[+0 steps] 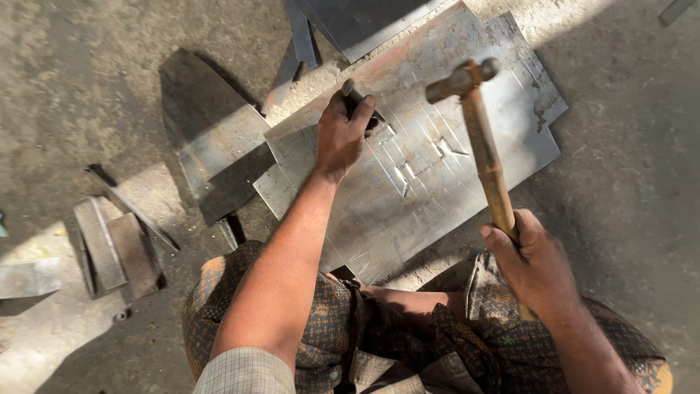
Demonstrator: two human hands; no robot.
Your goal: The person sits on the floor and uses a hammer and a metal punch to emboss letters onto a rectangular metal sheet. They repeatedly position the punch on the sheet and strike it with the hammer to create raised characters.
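My left hand (340, 135) grips a dark metal chisel (354, 95) held against a grey steel sheet (467, 182) that lies on the concrete floor. Short cut slots (403, 175) show in the sheet just right of that hand. My right hand (532, 266) holds the wooden handle of a ball-peen hammer (462, 79), whose steel head is raised above the sheet, to the right of the chisel. My knees in patterned cloth are at the bottom of the view.
More sheet pieces (211, 138) lie to the left and at the top (357, 22). Thick steel bars and offcuts (117, 248) rest at the left on the floor. Bare dusty concrete (634, 182) is on the right.
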